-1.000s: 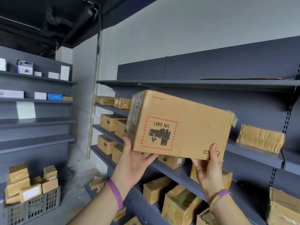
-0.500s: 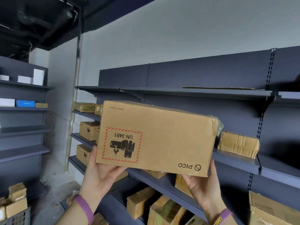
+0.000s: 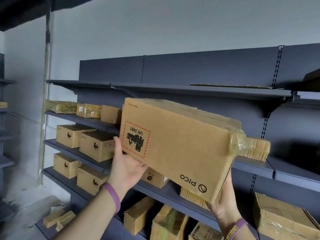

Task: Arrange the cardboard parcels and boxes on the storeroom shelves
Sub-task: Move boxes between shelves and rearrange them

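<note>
Left hand (image 3: 126,163): You grip the lower left corner of the cardboard box (image 3: 181,144). The thumb lies up its left edge and the fingers are curled underneath.
Right hand (image 3: 223,205): You hold the lower right corner from below, with the palm under the end. The fingers behind the box are hidden.
Box condition: It is tilted, left end high and right end low. The hazard label (image 3: 136,139) and PICO mark (image 3: 193,184) read upside down. Loose tape is bunched at the right end.
Box location: It is in the air, carried in both hands in front of the shelving. It sits below the top shelf (image 3: 190,89) and level with the second shelf (image 3: 251,163). Whether its far edge touches a board cannot be told.
Work done: Printed boxes (image 3: 97,144) stand in neat rows at far left. Wrapped parcels (image 3: 89,110) sit in a line on the board above them.
Work left: This box is not yet set down. Loose parcels (image 3: 58,219) lie on the floor at left. The bundles (image 3: 169,220) low down look unsorted, in my judgement.
Surroundings: A flat cardboard sheet (image 3: 230,86) lies on the top shelf. A large worn carton (image 3: 280,215) sits low at right.
Obstructions: A flattened parcel (image 3: 256,149) lies on the second shelf just behind the box's right end. Expect it to crowd that spot. The top shelf gives limited headroom, so level the box before sliding it in.
</note>
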### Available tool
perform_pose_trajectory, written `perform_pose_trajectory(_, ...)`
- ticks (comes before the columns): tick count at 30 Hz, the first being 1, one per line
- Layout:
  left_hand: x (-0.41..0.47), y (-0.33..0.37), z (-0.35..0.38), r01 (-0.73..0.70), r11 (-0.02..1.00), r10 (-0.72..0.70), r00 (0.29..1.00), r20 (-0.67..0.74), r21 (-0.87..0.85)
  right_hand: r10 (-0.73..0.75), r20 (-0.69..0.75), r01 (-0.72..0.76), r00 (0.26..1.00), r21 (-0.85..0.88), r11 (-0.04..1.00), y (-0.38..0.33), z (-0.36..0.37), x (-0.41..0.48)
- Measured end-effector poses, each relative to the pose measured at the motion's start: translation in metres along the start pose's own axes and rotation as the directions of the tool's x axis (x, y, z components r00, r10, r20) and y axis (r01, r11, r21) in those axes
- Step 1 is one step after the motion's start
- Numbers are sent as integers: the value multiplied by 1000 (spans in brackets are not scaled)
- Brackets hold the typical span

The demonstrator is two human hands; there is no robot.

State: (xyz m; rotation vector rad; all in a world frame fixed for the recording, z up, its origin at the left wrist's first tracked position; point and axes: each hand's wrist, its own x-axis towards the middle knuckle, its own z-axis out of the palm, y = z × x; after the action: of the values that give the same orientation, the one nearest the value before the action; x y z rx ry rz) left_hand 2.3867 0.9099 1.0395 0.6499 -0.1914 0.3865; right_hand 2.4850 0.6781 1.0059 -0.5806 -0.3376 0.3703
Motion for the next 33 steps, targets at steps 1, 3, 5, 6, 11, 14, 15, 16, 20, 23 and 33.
perform_pose_trajectory(1,8,-4,5,-7,1000,7,1000,12,9,-29,9,29,1000,-1,1000,3,0,2)
perform_pose_trajectory(3,22,-12,16,32,999,-32,999,14,41,-85,17,85,996,18,996,7,4,2)
perform_pose_trajectory(5,37,-21,20,125,986,-131,990,52,113,-155,28,155,987,16,988,10,4,4)
perform_pose_trajectory(6,42,-26,22,191,971,-204,976,81,147,-194,30,193,981,10,981,11,5,5)
perform_pose_trajectory(11,59,-55,20,359,913,-385,915,118,195,-369,-117,376,922,51,925,18,5,11)
perform_pose_trajectory(14,67,-64,15,198,950,-231,966,118,241,-442,-206,453,873,4,892,19,16,11)
perform_pose_trajectory(15,66,-64,14,155,944,-203,969,143,292,-451,-225,460,863,-16,888,21,18,12)
perform_pose_trajectory(16,64,-64,13,126,928,-200,963,183,351,-459,-255,466,851,-36,884,24,21,14)
perform_pose_trajectory(20,65,-67,6,89,857,-287,900,327,507,-505,-331,501,797,-103,859,41,28,32)
perform_pose_trajectory(23,81,-67,1,43,834,-259,911,322,550,-511,-328,505,795,-111,856,47,31,52)
perform_pose_trajectory(33,146,-43,-28,43,866,-180,956,232,498,-407,-285,380,868,-147,913,62,21,122)
